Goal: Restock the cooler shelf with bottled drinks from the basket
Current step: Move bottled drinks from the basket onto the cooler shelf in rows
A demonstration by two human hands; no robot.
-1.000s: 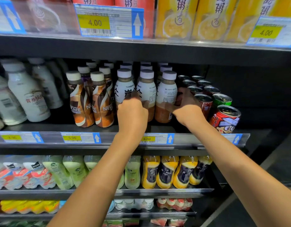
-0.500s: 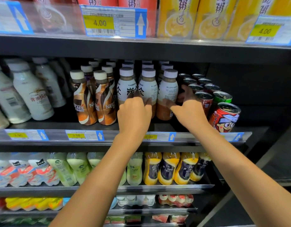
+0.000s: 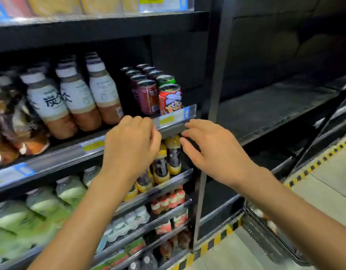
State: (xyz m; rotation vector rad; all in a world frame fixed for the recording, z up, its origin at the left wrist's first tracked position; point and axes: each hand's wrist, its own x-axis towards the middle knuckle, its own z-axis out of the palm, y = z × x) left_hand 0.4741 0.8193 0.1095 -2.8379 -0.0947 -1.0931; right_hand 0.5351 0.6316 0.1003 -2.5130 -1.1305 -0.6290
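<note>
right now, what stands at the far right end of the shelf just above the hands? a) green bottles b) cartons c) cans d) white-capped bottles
c: cans stand in rows at the right end of the shelf, to the right of the white-capped bottles.

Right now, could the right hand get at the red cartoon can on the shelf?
Probably yes. The right hand hovers open just below the red cartoon can, which stands in the front row; only the low price rail lies between them.
</note>
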